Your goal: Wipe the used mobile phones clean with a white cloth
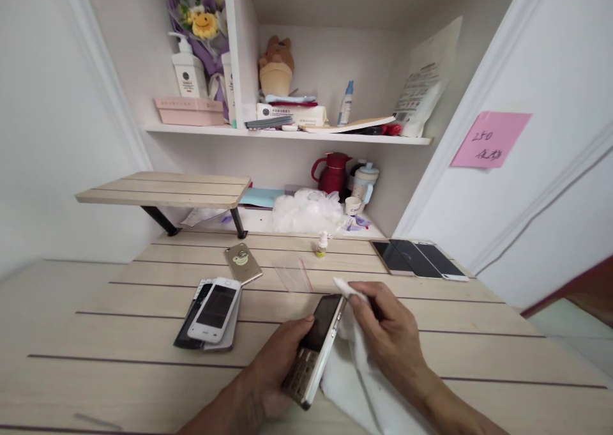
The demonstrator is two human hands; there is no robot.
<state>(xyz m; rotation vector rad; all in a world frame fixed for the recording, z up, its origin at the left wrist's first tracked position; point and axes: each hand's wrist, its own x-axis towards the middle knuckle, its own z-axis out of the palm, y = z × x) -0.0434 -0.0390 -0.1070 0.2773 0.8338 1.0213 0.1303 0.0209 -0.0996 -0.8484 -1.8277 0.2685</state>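
Keypad phone (315, 350) tilted above the slatted tabletop (479, 355), clasped in a person's left grip (275, 370), thumb at the screen's edge. The right grip (393, 333) pinched a white cloth (353, 358) between thumb and fingers at the phone's upper end. At left, a white phone (216, 312) topped a stack near a gold phone (249, 271).
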